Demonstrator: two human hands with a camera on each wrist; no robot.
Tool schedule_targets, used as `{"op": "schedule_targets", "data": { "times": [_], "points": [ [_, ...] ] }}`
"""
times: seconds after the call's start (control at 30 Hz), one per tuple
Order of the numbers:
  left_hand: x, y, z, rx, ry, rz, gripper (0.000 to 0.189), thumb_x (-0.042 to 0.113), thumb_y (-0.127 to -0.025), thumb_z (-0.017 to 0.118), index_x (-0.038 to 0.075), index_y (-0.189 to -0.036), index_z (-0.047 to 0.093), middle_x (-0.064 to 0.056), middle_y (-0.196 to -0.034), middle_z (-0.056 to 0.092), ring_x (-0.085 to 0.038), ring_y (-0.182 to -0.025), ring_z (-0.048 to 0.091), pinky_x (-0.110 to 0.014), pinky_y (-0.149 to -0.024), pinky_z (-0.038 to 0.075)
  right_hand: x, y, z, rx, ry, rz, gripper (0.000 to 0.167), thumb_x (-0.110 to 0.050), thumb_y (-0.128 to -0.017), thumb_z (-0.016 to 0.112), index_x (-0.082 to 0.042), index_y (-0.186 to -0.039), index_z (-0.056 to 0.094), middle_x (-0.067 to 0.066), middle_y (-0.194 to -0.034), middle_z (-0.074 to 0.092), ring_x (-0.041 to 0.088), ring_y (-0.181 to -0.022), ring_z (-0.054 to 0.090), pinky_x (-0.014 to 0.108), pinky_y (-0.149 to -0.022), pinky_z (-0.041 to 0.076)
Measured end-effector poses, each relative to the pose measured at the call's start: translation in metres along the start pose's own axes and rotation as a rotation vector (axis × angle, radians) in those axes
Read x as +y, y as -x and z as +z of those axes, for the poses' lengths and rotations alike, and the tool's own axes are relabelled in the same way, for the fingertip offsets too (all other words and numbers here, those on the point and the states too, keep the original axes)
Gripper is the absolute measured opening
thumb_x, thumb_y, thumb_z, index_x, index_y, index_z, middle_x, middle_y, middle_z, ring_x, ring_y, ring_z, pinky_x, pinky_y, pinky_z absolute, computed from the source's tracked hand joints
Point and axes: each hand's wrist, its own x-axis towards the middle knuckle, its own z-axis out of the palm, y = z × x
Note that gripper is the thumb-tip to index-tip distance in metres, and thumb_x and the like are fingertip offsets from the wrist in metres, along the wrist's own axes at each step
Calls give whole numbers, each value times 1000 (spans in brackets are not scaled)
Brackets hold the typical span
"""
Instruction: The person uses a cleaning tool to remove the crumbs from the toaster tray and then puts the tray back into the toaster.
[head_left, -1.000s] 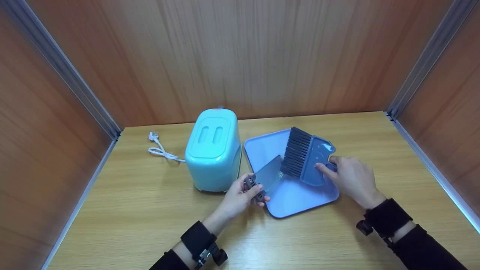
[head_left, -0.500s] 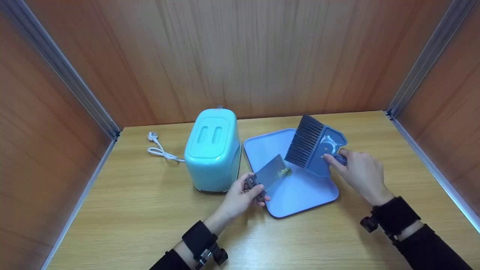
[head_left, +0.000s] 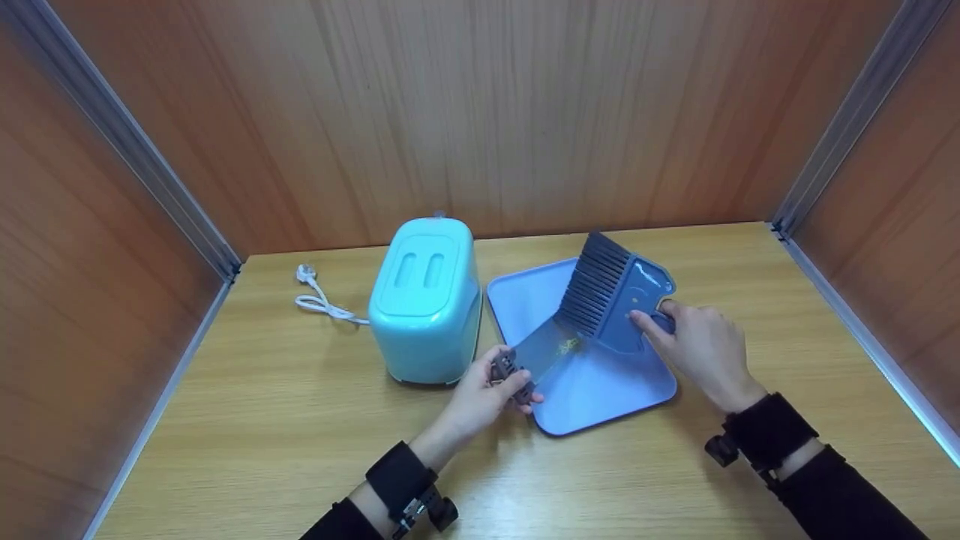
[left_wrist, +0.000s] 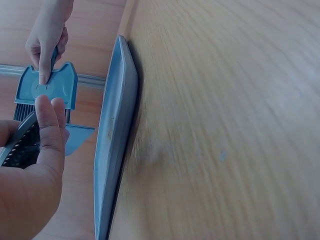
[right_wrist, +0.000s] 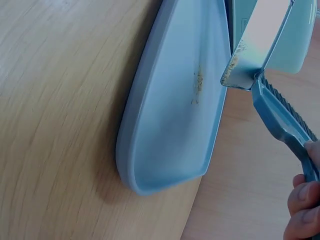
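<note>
My left hand (head_left: pixel 516 388) grips the dark handle (head_left: pixel 507 369) of a thin metal crumb plate (head_left: pixel 546 348), held tilted over a light blue tray (head_left: pixel 600 390). Crumbs (head_left: pixel 567 346) lie on the plate. My right hand (head_left: pixel 655 322) holds a blue hand brush (head_left: pixel 628 304) by its handle, its dark bristles (head_left: pixel 592 292) touching the plate's far end. In the right wrist view, crumbs (right_wrist: pixel 197 85) are scattered on the tray (right_wrist: pixel 165 125) below the plate (right_wrist: pixel 255 45). The left wrist view shows the brush (left_wrist: pixel 45 92) beyond my left hand (left_wrist: pixel 40 150).
A turquoise toaster (head_left: pixel 426 300) stands just left of the tray, close to my left hand. Its white cord and plug (head_left: pixel 319 297) lie at the back left. Wooden walls enclose the table on three sides.
The brush swept off the plate, lifted up and to the right, then came back down to the plate's far end. The left hand and plate barely moved.
</note>
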Motion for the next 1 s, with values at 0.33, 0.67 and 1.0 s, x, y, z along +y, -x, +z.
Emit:
{"op": "schedule_targets", "data": {
  "times": [0.33,0.67,1.0],
  "points": [
    [1,0,0,13,1,12,33,6,-108,60,-1,-138,47,-24,-121,65,-26,-95,81,-32,-82,69,9,4,-6,-15,70,-9,51,-54,-103,68,-6,-87,72,-4,-59,30,16,-49,34,26,-46,20],
    [1,0,0,18,-23,23,30,5,-108,60,-1,-135,49,-26,-124,65,-28,-96,81,-31,-79,69,4,4,-9,81,99,-69,54,-52,-102,71,1,-106,79,-4,-57,28,15,-44,29,26,-44,17],
    [2,0,-1,28,-59,37,32,4,-107,60,-1,-138,50,-27,-124,65,-30,-97,81,-31,-79,69,11,9,-7,97,169,-149,46,-47,-100,75,-1,-96,79,-6,-56,27,12,-43,28,25,-44,14]
  ]
}}
